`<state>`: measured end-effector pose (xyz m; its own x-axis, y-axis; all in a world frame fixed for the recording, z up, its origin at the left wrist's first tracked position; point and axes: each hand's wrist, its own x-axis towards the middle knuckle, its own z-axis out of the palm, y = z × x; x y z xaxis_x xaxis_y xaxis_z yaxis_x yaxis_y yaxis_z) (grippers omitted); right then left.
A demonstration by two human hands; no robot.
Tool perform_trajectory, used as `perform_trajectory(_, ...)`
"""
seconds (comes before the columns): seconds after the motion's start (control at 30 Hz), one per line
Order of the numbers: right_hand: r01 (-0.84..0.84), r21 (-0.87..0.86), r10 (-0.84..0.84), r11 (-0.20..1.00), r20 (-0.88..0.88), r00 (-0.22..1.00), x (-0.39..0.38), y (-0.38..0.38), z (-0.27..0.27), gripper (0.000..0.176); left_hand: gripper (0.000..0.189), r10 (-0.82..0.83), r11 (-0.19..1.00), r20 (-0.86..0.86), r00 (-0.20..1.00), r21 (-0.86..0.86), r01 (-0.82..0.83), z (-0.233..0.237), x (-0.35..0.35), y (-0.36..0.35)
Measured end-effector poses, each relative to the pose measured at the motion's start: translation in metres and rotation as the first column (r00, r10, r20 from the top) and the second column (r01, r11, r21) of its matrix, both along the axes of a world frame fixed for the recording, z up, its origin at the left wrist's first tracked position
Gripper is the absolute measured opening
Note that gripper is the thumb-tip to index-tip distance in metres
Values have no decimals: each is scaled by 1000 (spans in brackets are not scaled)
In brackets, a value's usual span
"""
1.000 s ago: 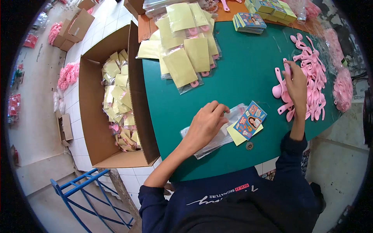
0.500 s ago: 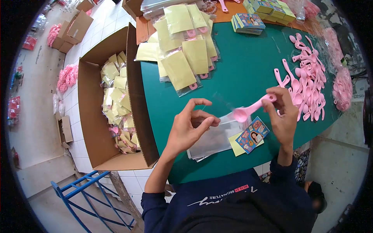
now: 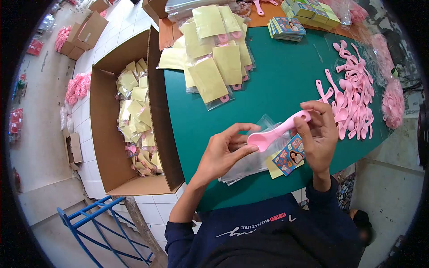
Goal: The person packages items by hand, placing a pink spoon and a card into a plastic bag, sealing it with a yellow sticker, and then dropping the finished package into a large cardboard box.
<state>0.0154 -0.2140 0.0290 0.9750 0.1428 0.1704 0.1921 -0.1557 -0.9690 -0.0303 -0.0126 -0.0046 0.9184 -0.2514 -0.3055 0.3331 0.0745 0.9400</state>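
Observation:
A pink spoon (image 3: pixel 281 128) hangs tilted over the green table between my hands. My right hand (image 3: pixel 319 131) pinches its handle near the hole. At the bowl end, my left hand (image 3: pixel 225 152) has its thumb and fingers closed round the spoon's bowl. Below lie clear plastic bags (image 3: pixel 246 172), partly covered by my left hand. A blue printed card (image 3: pixel 288 156) rests on a yellow card (image 3: pixel 273 167) beside the bags, under my right hand.
Pink spoons (image 3: pixel 355 98) are heaped at the right. Packed bags with yellow cards (image 3: pixel 208 82) lie at the back left. A cardboard box (image 3: pixel 105 129) of similar packs stands left of the table. Card stacks (image 3: pixel 286 27) sit at the back.
The spoon has moved slightly down and left. My left hand has moved right and closed on its bowl, where before it was apart from the spoon.

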Motion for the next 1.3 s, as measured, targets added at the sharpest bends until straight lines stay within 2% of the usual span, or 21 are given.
perform_trajectory(0.13, -147, -96, 147, 985, -5, 989, 1, 2, -2, 36, 35, -6, 994, 41, 999, -109, 11, 0, -1, -3)
perform_trajectory(0.17, -139, -59, 139, 988, -13, 990, 1, 2, -1, 33, 33, 8, 989, 63, 998, -150, 2, 0, -2, -3)
perform_trajectory(0.23, -123, 16, 124, 992, -33, 992, 0, 0, -2, 27, 27, -60, 998, 89, 994, -15, 62, -5, -1, 3)
perform_trajectory(0.27, -196, -44, 196, 980, 5, 981, 2, -4, -2, 25, 26, -96, 994, 98, 991, 53, 92, -7, -1, 6)
perform_trajectory(0.33, -329, -171, 344, 929, 64, 937, 7, -13, -4, 24, 27, -67, 997, 119, 991, 43, 62, -2, -3, 3)
perform_trajectory(0.4, -518, -220, 556, 827, 186, 810, 12, -13, 7, 26, 30, -11, 1000, 175, 984, -22, 15, 3, -4, -1)
perform_trajectory(0.47, -479, -325, 533, 816, 100, 840, 13, -31, 7, 34, 30, 82, 988, 257, 963, -148, -45, 6, -7, -5)
perform_trajectory(0.5, -463, -379, 520, 801, 57, 853, 14, -40, 7, 38, 31, 91, 988, 254, 963, -142, -56, 4, -10, -2)
perform_trajectory(0.57, -262, -592, 250, 762, -104, 963, 5, -57, 5, 38, 31, 107, 989, 249, 962, -128, -76, 1, -18, 9)
perform_trajectory(0.6, -218, -661, 234, 718, -66, 970, -1, -63, -6, 35, 32, 87, 981, 266, 960, -189, -37, 8, -17, 11)
perform_trajectory(0.67, -115, -782, 201, 612, 13, 979, -12, -72, -35, 30, 32, 79, 981, 199, 977, -189, -41, 9, -19, 13)
perform_trajectory(0.77, -154, -674, 92, 723, -126, 988, -15, -69, -26, 18, 32, 61, 980, 58, 996, -191, -49, 13, -19, 12)
perform_trajectory(0.8, -164, -658, 104, 735, -129, 986, -12, -68, -16, 14, 33, 56, 980, 7, 998, -192, -54, 15, -19, 12)
perform_trajectory(0.9, -214, -342, 103, 915, -314, 944, -4, -78, 9, 12, 32, -10, 992, 80, 997, -121, 20, 10, -19, 6)
perform_trajectory(0.93, -132, -278, 72, 951, -217, 973, -1, -76, 16, 12, 29, -63, 997, 2, 998, -32, 63, 14, -18, 7)
perform_trajectory(1.0, 11, -118, -15, 993, -30, 999, 3, -68, 28, 13, 28, -69, 997, 31, 997, -29, 70, 9, -18, 3)
perform_trajectory(1.1, -51, -180, 68, 982, 89, 994, -1, -50, 40, 14, 27, -100, 994, 70, 993, 44, 97, 15, -13, 3)
perform_trajectory(1.13, -149, -272, 181, 951, 95, 979, 0, -49, 42, 16, 27, -116, 991, 80, 990, 79, 110, 18, -11, 3)
perform_trajectory(1.23, -214, -548, 353, 809, 162, 921, 4, -42, 50, 16, 26, -65, 997, 229, 971, 62, 52, 6, -14, -2)
perform_trajectory(1.3, -269, -536, 402, 800, 148, 904, 5, -38, 46, 18, 26, -139, 979, 183, 973, 174, 107, 10, -14, -2)
